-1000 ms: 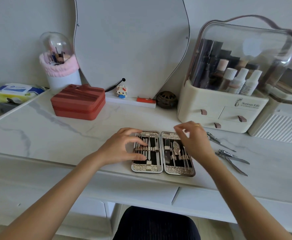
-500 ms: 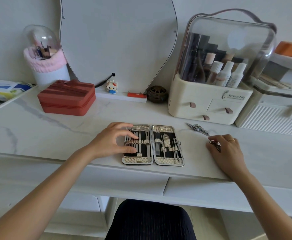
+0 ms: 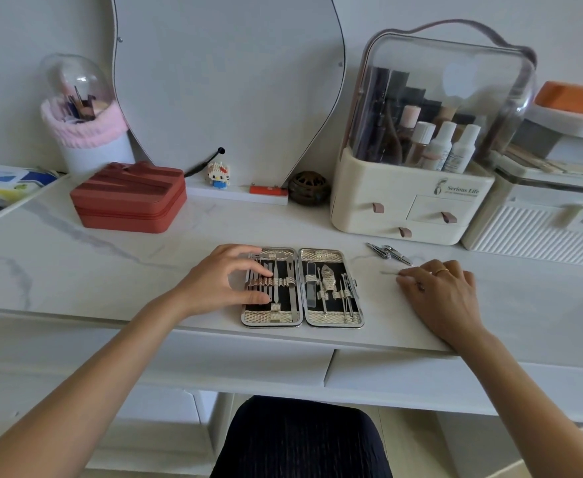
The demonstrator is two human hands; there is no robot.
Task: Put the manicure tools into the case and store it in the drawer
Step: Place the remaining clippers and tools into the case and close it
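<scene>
Home dressing table, wavy mirror point(image 3: 228, 81), cosmetics organizer point(image 3: 417, 198), brush pot point(image 3: 86, 132)

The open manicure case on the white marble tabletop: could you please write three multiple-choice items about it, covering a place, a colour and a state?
1. Where do the loose silver nail clippers lie?
A. inside the case
B. on the tabletop, right of the case
C. on the red box

2. What colour is the zipped box behind the left hand?
A. brick red
B. blue
C. black

3. How does the metal-trimmed manicure case stand?
A. shut
B. open flat, both halves up
C. half shut

Answers:
1 B: the clippers rest on the white marble tabletop, between the case and the cream cosmetics organiser.
2 A: its lid and sides are brick red.
3 B: both black-lined halves show tools in their loops, with the left hand's fingers on the left half; the right hand is on the tabletop.
</scene>
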